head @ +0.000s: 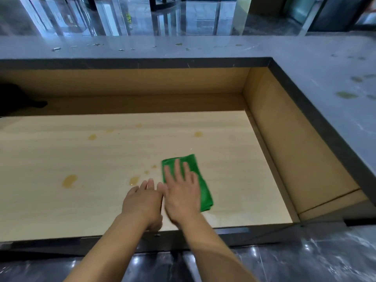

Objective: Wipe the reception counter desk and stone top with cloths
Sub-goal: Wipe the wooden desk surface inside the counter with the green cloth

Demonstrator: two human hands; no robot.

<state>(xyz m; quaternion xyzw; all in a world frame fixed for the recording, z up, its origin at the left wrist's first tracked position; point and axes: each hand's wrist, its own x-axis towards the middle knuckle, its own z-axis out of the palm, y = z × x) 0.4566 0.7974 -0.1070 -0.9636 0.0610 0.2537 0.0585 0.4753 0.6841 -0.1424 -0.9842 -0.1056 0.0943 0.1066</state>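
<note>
A folded green cloth [204,188] lies on the light wooden desk [71,157], right of centre. My right hand [181,190] presses flat on the cloth with straight, spread fingers. Just to its left, my left hand [145,197] rests flat on the bare wood, fingers straight and touching the right hand's thumb side. Yellowish spill marks dot the desk; one spill [69,181] is at the left, another spill [134,180] sits just ahead of my left fingertips. The grey stone top [325,64] runs along the back and right, with wet spots on it.
Wooden walls [284,139] rise from the desk to the stone top at the back and right. A dark object [12,100] sits in the shadowed recess at far left. Glossy dark floor tiles [305,259] lie below the desk's front edge.
</note>
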